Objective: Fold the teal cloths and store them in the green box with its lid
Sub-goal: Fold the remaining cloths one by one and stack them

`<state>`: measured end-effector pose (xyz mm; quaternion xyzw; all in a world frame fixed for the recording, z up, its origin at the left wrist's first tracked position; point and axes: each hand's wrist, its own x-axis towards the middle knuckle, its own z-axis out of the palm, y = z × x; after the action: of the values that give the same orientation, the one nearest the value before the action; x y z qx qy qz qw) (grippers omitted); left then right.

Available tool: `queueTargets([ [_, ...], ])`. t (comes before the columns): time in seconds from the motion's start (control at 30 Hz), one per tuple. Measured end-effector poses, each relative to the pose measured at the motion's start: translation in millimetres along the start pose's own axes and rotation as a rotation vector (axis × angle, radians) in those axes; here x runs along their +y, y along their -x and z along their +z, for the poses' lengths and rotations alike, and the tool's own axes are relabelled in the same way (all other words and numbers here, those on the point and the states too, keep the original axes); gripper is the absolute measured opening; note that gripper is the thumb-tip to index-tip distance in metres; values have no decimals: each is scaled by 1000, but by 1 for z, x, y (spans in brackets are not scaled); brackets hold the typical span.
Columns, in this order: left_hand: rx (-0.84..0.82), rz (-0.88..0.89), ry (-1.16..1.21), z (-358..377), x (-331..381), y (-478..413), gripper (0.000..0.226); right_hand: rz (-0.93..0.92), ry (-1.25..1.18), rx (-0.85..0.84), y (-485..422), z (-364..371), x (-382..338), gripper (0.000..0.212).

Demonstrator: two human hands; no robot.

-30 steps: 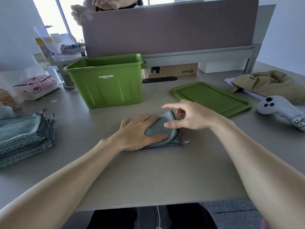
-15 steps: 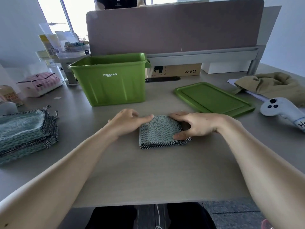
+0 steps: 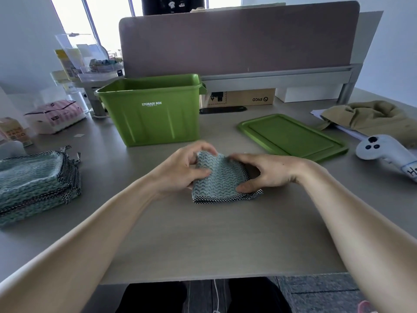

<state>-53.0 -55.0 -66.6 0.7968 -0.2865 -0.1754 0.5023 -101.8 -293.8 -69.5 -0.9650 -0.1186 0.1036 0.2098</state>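
A folded teal cloth (image 3: pixel 222 179) with a black-and-white checked hem sits at the middle of the desk, its far edge lifted. My left hand (image 3: pixel 180 169) grips its left side and my right hand (image 3: pixel 266 171) grips its right side. Behind it stands the open green box (image 3: pixel 155 118), marked STORAGE BOX. Its green lid (image 3: pixel 291 136) lies flat on the desk to the right. A stack of teal cloths (image 3: pixel 33 184) rests at the left edge.
A white controller (image 3: pixel 383 150) and a crumpled tan cloth (image 3: pixel 372 118) lie at the right. A pink packet (image 3: pixel 56 116) and clear containers (image 3: pixel 90 64) stand at the back left. A brown desk divider (image 3: pixel 239 39) and cardboard box (image 3: pixel 239 98) close the back.
My hands went from pressing the folded cloth flat to gripping its two sides and raising its far edge off the desk.
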Motion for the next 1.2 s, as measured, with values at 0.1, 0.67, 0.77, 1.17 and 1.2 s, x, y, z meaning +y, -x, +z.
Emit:
queueTargets([
  [0.1,49,43,-73,-4,-8,1,32,11,-202,-2,-4,4,0,123],
  [0.67,289,167,136,-100,-12,77,64,-20,-1361,246,-65,27,-125,61],
  [0.77,386,120,117,-128,-20,100,67,7,-1261,318,-84,29,-166,60],
  [1.17,595,-180,153,-241,-39,175,76,-168,-912,320,-181,49,-291,21],
  [1.2,598,-206,153,-247,-43,176,73,-167,-893,310,-188,52,-296,22],
])
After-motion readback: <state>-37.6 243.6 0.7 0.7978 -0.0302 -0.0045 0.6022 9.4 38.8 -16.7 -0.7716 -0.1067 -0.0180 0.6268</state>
